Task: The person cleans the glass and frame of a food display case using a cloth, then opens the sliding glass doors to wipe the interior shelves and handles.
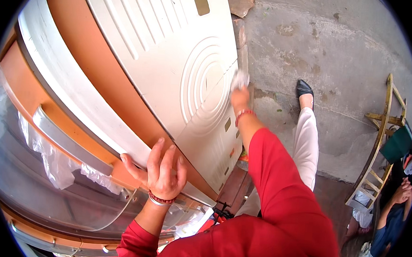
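Note:
My left hand (166, 180) rests on the white and orange edge of a large cabinet (101, 67), its fingers apart and holding nothing. A crumpled white cloth (240, 78) is bunched in my right hand (241, 97), blurred, at the far edge of the cabinet's white panel (159, 77). Raised ribs and concentric rings are moulded into that panel, and small cut-outs pierce it. A line like a crack or scratch runs across the rings. Whether the cloth touches the panel cannot be told.
Bricks (239, 34) line the panel's far side on the concrete floor (287, 38). To the right stands a wooden frame (383, 137) with a dark green thing (397, 143) on it. Another person's hands (402, 191) show beside it. Clear plastic (54, 159) hangs on the cabinet's front.

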`<act>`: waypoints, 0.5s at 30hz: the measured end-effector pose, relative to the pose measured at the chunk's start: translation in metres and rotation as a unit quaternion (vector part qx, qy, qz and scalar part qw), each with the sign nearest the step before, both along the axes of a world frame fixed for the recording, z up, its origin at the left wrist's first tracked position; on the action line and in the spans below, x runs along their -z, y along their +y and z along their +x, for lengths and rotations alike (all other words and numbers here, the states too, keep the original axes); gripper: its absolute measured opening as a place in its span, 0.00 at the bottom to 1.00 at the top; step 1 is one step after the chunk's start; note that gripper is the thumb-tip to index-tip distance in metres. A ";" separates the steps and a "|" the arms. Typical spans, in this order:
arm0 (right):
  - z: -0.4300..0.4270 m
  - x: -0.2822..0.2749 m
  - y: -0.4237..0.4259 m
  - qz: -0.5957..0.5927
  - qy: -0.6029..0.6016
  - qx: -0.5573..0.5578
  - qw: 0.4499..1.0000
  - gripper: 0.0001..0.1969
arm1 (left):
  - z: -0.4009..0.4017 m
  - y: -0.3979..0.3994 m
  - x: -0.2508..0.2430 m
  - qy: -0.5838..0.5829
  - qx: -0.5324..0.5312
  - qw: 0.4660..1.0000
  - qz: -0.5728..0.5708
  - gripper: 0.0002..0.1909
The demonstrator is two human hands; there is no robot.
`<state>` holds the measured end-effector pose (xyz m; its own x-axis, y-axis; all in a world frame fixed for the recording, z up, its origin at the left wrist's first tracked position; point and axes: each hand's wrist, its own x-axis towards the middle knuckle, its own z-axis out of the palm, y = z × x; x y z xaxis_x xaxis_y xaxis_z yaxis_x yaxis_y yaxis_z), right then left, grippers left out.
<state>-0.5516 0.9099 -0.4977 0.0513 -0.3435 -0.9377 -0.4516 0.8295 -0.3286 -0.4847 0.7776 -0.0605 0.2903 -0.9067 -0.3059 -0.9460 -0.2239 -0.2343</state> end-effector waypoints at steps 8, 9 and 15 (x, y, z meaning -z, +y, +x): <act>-0.042 -0.088 0.046 0.271 -0.009 0.001 0.963 0.15 | 0.002 0.005 -0.009 -0.018 -0.009 1.000 0.017 0.12; -0.035 -0.077 0.024 0.260 -0.018 -0.015 0.965 0.15 | 0.002 0.005 -0.009 -0.013 -0.009 1.000 0.022 0.12; 0.059 0.028 -0.182 0.128 -0.121 0.096 0.980 0.23 | -0.001 -0.001 -0.001 -0.015 0.003 1.000 0.019 0.12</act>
<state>-0.4928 0.7274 -0.5253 0.2396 -0.1239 -0.9629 -0.2146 0.9605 -0.1770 -0.4853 0.7770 -0.0593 0.2941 -0.8965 -0.3314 -0.9400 -0.2084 -0.2703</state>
